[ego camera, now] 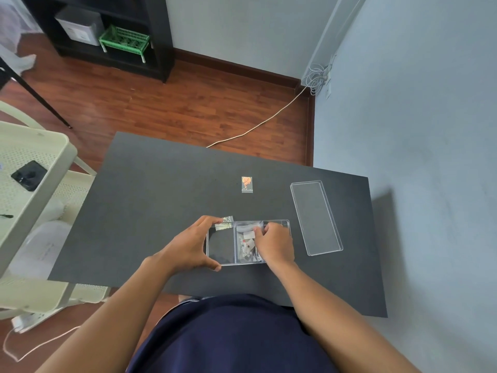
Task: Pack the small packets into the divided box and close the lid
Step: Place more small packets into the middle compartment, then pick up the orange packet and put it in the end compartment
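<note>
A view from above looks down on a person's two bare arms reaching over a dark grey bench [150, 200]. Near the front edge sits a clear plastic box [248, 262] split into compartments. The left hand [189, 244] wraps the box's left end, thumb at the near corner and fingers [212, 219] curled over the far corner, grasping the box itself. A small packet with yellow-green specks [225, 223] lies at that far left corner, touching the fingertips; whether it is inside the left compartment or resting on the rim cannot be told. The rest of the left compartment shows only the dark bench through it. The right hand [273, 244] reaches into the middle compartment, its fingers pinched on a clear packet [248, 234] among several packets with star patterns [247, 249]. Farther back on the bench lies a lone packet with orange contents [246, 184], well apart from the box. The clear lid [316, 218] lies flat to the right of the box.
</note>
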